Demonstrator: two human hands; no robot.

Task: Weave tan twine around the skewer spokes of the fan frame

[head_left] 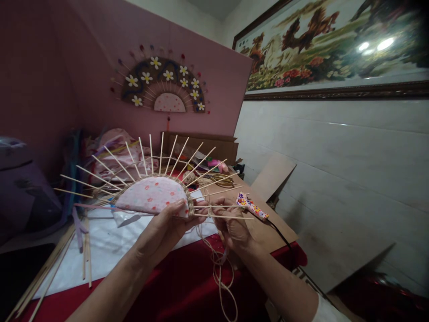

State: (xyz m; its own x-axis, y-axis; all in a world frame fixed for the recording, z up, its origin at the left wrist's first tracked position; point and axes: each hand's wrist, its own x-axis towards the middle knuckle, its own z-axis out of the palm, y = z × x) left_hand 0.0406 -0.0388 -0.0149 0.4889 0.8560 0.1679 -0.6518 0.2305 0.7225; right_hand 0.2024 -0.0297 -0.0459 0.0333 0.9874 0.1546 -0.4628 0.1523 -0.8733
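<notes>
A half-round fan piece (144, 195), pink with red dots, is held up over the table, thin wooden sticks fanning out from its curved edge. My left hand (167, 219) grips its lower right corner, thumb on the front face. Twine is woven round the curved rim between the sticks. At the lowest sticks on the right, my right hand (231, 221) has its fingers closed on the twine (219, 273), which hangs below in loose loops. The exact fingertip hold is partly hidden.
A flower-patterned glue gun (251, 205) with a black cord lies on brown cardboard (268, 235) at right. Loose sticks (50, 268) lie at left on white paper (110, 250). A finished flowered fan (164, 85) hangs on the pink board behind. Pink fabric (114, 152) is heaped behind.
</notes>
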